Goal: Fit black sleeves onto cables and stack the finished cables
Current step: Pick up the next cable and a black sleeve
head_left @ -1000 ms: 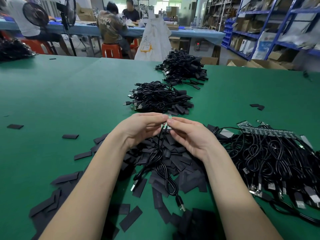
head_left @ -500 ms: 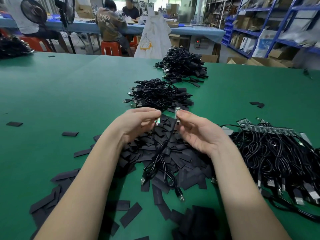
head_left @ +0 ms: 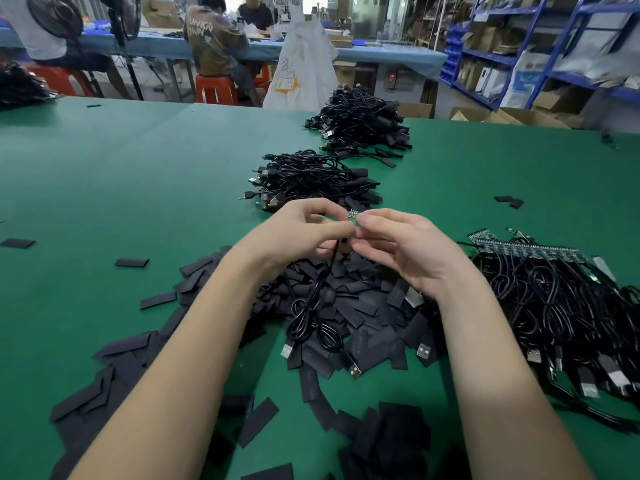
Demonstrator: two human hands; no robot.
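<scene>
My left hand (head_left: 304,233) and my right hand (head_left: 405,251) meet above a heap of flat black sleeves (head_left: 349,306). Between their fingertips they pinch small green circuit boards (head_left: 353,215) at the ends of two black cables (head_left: 313,306), which hang down in loops. The cables' USB plugs (head_left: 355,370) lie on the sleeves. A pile of cables without sleeves (head_left: 554,299), boards lined up at its far edge, lies at the right. Two piles of sleeved cables lie beyond my hands, the nearer pile (head_left: 311,181) and the farther pile (head_left: 363,126).
The green table (head_left: 121,174) carries loose sleeves at the left (head_left: 131,262) and far right (head_left: 509,201). A white bag (head_left: 304,71) stands past the far edge. People sit on red stools at a blue table behind; blue shelving runs along the right.
My hands had drawn apart, each with a cable end; they have come back together, boards touching at the fingertips. The hanging cables shifted slightly.
</scene>
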